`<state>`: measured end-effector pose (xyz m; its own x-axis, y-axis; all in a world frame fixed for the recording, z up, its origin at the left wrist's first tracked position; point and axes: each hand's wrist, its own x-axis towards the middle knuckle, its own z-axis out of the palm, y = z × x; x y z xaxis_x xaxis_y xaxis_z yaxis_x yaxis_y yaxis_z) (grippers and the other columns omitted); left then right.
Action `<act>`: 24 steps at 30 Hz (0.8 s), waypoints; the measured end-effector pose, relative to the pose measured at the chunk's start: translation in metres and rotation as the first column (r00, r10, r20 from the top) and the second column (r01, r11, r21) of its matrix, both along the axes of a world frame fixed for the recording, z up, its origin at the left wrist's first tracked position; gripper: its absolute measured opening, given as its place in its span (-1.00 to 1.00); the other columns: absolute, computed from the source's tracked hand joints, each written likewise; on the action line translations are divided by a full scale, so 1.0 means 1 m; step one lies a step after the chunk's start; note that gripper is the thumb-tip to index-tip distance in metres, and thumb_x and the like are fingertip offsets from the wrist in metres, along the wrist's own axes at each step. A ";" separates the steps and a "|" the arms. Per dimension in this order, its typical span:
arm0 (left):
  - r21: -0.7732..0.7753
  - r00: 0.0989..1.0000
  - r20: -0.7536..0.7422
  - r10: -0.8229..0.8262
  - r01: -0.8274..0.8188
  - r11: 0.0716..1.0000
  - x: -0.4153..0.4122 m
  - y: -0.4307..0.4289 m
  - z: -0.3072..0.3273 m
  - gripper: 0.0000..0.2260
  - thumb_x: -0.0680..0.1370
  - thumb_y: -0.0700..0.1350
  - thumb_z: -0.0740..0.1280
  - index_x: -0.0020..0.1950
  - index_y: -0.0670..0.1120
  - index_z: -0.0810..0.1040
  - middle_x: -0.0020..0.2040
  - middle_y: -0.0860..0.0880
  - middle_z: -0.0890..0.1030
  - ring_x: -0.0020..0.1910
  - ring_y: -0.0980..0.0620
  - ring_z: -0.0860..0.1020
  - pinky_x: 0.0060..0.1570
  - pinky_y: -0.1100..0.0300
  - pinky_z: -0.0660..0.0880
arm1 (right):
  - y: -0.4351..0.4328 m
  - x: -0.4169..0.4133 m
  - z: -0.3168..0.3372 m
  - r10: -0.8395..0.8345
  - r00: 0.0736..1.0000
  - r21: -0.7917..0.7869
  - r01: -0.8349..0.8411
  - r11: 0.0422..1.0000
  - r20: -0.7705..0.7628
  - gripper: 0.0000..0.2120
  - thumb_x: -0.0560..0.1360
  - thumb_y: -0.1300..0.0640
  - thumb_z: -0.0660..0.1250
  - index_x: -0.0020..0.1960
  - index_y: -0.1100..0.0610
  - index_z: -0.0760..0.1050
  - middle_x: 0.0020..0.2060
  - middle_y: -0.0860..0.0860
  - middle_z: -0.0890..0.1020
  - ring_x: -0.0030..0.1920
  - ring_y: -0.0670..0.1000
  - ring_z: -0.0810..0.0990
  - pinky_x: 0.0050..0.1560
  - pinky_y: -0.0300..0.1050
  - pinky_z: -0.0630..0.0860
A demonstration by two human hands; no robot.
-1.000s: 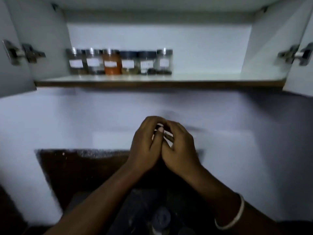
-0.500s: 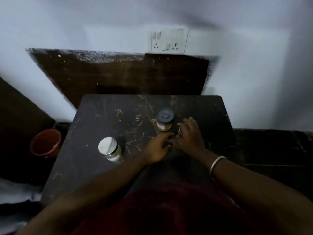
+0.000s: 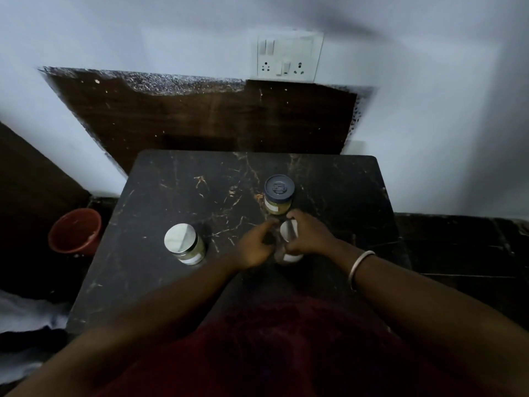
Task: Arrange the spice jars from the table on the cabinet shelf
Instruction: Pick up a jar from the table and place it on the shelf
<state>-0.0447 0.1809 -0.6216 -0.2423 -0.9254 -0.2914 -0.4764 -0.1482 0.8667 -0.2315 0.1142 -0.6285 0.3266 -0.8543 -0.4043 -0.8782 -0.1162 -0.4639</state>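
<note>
The left hand curls its fingers against the middle jar, though the dim light hides whether it grips. The right hand wraps around that jar's top. On the table, the left jar stands well apart, and the blue-lidded jar stands just behind the hands.

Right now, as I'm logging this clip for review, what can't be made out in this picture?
- Head view: near jar, mostly covered by the left hand and right hand; its contents, its label and the left hand's hold are unclear.
- Labels on the blue-lidded jar and left jar: too small and dim to read.
- Cabinet shelf: beyond the top edge.
- Middle of the table's near edge: hidden by dark red clothing.
</note>
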 end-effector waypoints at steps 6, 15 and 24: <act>0.119 0.942 -0.333 -0.027 0.071 0.990 0.013 0.009 0.048 -0.38 0.54 -0.46 0.28 0.56 -0.11 0.26 0.37 -0.24 0.51 0.29 -0.08 0.54 0.15 0.19 0.57 | 0.005 0.022 0.060 -0.100 0.956 0.200 0.045 0.979 0.276 -0.54 0.26 -0.21 0.61 0.02 -0.16 0.46 -0.03 -0.14 0.60 -0.10 -0.18 0.58 -0.26 -0.27 0.45; 0.143 0.553 -0.782 0.289 -0.292 0.946 -0.005 0.027 0.188 -0.30 0.54 0.19 0.39 0.56 -0.13 0.31 0.41 -0.30 0.51 0.28 -0.27 0.57 0.16 -0.18 0.63 | 0.035 0.027 0.196 -0.184 0.359 0.099 0.243 0.965 0.915 -0.69 0.51 -0.23 0.31 0.09 -0.06 0.60 0.02 -0.03 0.69 -0.01 -0.01 0.71 -0.08 -0.08 0.68; -0.028 0.596 -0.782 0.182 -0.325 0.945 -0.013 0.044 0.235 -0.39 0.60 0.26 0.19 0.59 0.02 0.29 0.48 -0.21 0.48 0.45 -0.25 0.48 0.42 -0.29 0.42 | 0.077 0.035 0.236 0.062 0.005 -0.060 0.323 0.945 0.998 -0.66 0.58 0.07 0.21 0.29 0.20 0.41 0.03 -0.09 0.68 0.03 -0.06 0.68 -0.04 -0.19 0.62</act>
<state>-0.0579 0.2252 -0.3871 -0.0578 -0.9978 0.0339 0.4008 0.0079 0.9161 -0.1961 0.1912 -0.3926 0.1087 -0.9173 0.3832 0.3968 -0.3134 -0.8627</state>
